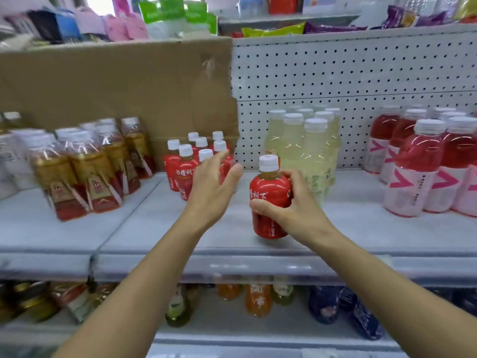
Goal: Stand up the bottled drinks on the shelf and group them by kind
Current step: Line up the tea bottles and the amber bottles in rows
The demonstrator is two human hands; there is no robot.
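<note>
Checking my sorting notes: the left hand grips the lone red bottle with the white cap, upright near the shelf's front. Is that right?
Wrong hand: the head view shows the right hand gripping the lone red bottle. The left hand is open, holding nothing, in front of the group of red bottles. White cap, upright, near the front of the shelf: as stated.

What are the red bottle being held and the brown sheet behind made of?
The red bottle looks like clear plastic under a glossy red wrap; liquid shows at the neck. The brown sheet seems matte cardboard, with a torn edge.
</note>
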